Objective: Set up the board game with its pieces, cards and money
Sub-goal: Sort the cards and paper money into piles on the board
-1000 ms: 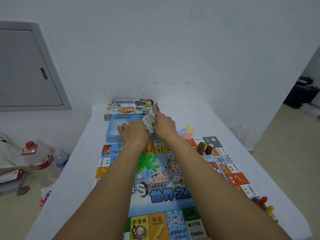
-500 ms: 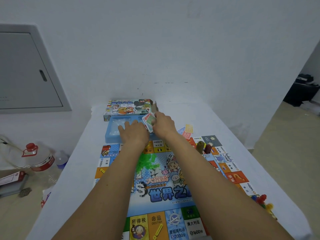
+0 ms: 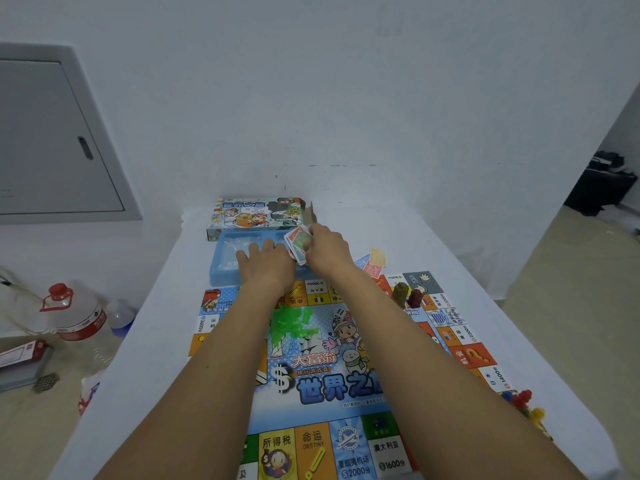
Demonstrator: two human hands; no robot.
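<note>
Nearest, spread flat on the white-covered bench point(image 3: 145, 341): a colourful square game board point(image 3: 322, 382) with a blue cartoon centre. At its near right edge, off the board, a cluster of small red, blue and yellow plastic pawns point(image 3: 523, 405). Farther along the right side, standing on the board, a tan and a dark red block-shaped token point(image 3: 408, 296). Beyond the board's far right corner, a few loose red, blue and yellow cards point(image 3: 372, 261) lying on the bench. Past the far edge, a light blue plastic tray point(image 3: 221, 271), with the left hand point(image 3: 266, 265) over it, fingers extended and relaxed, grasping nothing. Just right, the right hand point(image 3: 327, 249), fingers pinching a fanned bundle of red and green paper cards point(image 3: 298, 244). Farthest, against the wall, the illustrated cardboard game box point(image 3: 256, 216).
</note>
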